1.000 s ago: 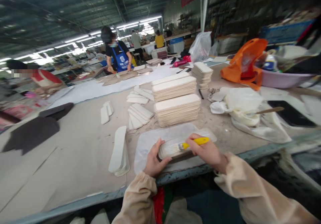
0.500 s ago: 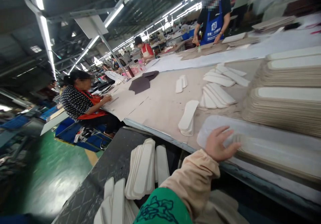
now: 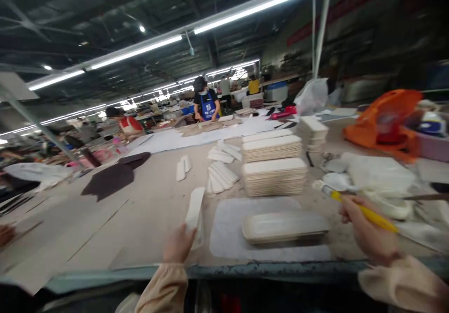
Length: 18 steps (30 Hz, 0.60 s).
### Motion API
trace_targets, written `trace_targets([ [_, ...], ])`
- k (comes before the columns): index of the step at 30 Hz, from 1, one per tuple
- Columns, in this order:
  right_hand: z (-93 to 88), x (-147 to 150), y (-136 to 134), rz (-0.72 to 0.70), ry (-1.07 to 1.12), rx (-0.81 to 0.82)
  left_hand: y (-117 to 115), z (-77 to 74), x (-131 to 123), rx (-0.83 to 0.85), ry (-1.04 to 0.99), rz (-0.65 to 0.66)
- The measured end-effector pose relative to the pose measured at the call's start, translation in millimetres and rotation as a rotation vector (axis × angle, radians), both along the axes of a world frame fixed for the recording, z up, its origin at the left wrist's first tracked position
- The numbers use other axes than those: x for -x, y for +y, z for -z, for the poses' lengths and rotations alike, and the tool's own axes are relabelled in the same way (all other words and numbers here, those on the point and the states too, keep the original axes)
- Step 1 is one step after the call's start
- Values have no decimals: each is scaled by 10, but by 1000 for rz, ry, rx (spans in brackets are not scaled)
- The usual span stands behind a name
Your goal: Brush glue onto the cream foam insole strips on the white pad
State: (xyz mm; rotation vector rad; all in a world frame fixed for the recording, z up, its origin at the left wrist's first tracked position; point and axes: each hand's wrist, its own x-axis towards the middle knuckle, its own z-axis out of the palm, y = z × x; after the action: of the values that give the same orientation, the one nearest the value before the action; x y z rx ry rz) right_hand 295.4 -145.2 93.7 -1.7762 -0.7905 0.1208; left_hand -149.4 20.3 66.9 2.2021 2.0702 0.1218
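I can read no words from here; the white print [image 3: 208, 107] on the blue apron [image 3: 205, 113] is too small and blurred.

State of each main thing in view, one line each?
Left hand: at the white strips, grip unclear
Right hand: closed around the yellow brush
Yellow brush: held, bristles away from the near stack
Near stack: lying on white sheet
Fanned pieces: spread, overlapping
Ceiling light: lit

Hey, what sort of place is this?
Probably a factory workshop: tube lights hang overhead, a person in a blue apron stands beyond the worktable, and pale strips are piled in neat stacks.
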Motion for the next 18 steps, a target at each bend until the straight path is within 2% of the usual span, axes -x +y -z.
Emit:
trace_targets([
  [3, 51, 33, 38, -18, 123, -107, 60, 32, -11, 63, 82, 12],
  [6, 141, 4, 52, -20, 163, -181, 96, 51, -25, 54, 167, 31],
  [11, 221, -72, 34, -35, 167, -244, 129, 170, 44, -112, 200, 117],
  [14, 217, -70, 29, -61, 168, -291, 167, 215, 119, -219, -10, 103],
  [16, 223, -59, 37, -68, 187, -352, 170, 152, 118, -258, -234, -21],
  [18, 247, -48, 53, -77, 209, -421, 129, 6, 48, -309, -440, -174],
])
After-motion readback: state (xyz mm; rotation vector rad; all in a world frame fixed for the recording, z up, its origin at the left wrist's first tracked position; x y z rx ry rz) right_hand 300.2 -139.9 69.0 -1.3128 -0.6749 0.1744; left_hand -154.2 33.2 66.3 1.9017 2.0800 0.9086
